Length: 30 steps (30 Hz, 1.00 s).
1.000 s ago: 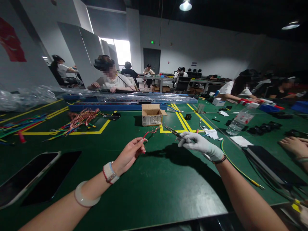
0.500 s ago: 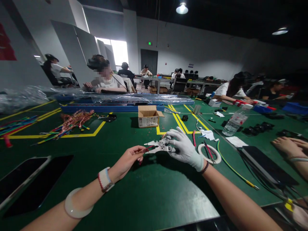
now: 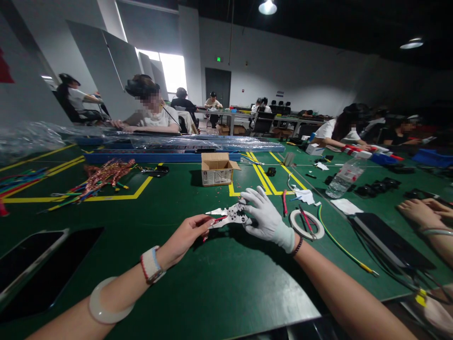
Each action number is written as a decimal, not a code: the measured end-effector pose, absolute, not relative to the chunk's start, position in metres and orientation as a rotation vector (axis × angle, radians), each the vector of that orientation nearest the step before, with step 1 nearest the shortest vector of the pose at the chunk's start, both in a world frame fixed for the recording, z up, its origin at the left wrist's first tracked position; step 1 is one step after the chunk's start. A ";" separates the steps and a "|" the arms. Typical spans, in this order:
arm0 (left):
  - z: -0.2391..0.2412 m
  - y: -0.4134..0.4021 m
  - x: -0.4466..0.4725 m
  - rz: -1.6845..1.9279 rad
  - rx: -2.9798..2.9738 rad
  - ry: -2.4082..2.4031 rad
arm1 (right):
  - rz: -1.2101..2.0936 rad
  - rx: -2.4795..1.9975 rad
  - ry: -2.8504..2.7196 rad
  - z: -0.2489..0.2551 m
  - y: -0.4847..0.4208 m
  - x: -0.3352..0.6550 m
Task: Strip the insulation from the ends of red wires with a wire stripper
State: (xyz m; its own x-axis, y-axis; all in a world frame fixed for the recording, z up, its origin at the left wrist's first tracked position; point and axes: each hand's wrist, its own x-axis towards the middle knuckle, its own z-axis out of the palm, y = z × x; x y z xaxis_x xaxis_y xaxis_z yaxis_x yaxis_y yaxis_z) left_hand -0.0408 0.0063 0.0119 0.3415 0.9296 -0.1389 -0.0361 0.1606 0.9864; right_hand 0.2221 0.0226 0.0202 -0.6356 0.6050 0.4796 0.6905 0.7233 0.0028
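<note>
My bare left hand (image 3: pixel 186 236) pinches a short red wire (image 3: pixel 217 220) above the green table. Its free end lies in the jaws of a silver wire stripper (image 3: pixel 228 215). My right hand (image 3: pixel 265 218), in a white glove, grips the stripper's handles. The two hands are close together, just in front of me.
A roll of tape (image 3: pixel 307 223) with red-handled tools lies right of my gloved hand. A small cardboard box (image 3: pixel 216 169) stands further back, a pile of coloured wires (image 3: pixel 106 174) at left, a water bottle (image 3: pixel 342 179) at right. Phones (image 3: pixel 31 269) lie near left. Another person's hand (image 3: pixel 421 210) rests at far right.
My right hand swung the stripper from pointing away to lying sideways and brought its jaws onto the red wire. My left hand lowered slightly with the wire.
</note>
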 end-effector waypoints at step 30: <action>0.016 -0.002 -0.041 1.154 1.721 1.132 | -0.355 -1.127 -2.507 0.023 0.011 0.207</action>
